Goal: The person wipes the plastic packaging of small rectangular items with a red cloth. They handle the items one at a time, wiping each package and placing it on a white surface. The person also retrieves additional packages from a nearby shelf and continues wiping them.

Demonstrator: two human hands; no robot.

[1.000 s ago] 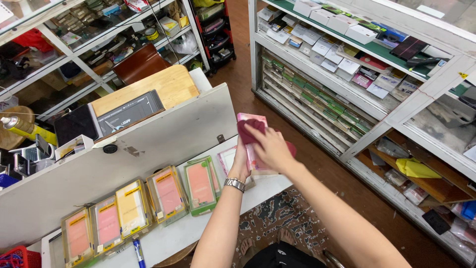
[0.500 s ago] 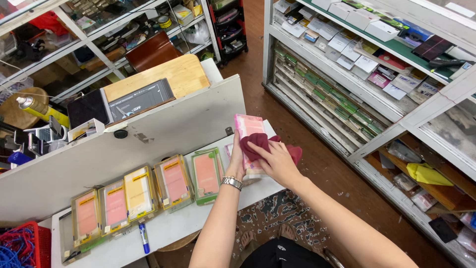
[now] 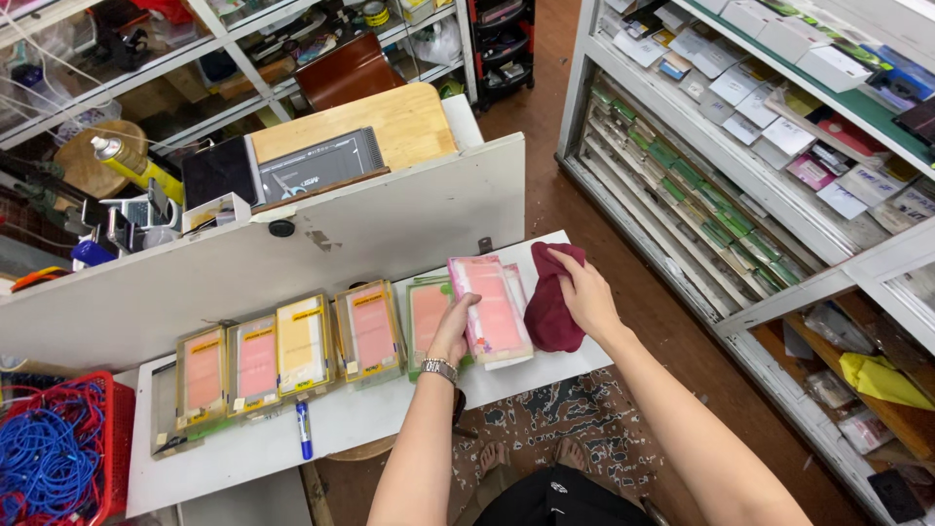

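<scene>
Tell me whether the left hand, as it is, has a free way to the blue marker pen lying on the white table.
Probably not right away: the left hand is holding a pink flat package. The blue marker pen lies uncovered on the white table, so nothing blocks the path itself.

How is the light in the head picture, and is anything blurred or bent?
Head view: light is even and soft, with only faint shadows on the white shelf. The left hand, pink packs, right hand and dark red cloth are sharp. The wide lens makes the side racks lean outward.
</scene>
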